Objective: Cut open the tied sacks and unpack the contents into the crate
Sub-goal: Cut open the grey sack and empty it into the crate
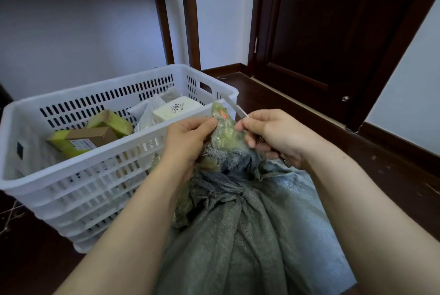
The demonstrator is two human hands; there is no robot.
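Pale wall (83, 28) across the back, bluish in the light. Against it, two dark wooden posts (190, 14) of some furniture, running up out of view, with a rail across them at the top edge. To the right, dark wooden door (321, 21) in a matching frame, with a metal hinge (256, 44) on its left side and a small round metal fitting (345, 98) low down. Dark skirting (226, 69) along the foot of the wall. Dark wood floor (381, 175), scuffed and speckled at right; thin stray strands (12, 213) lying at far left.
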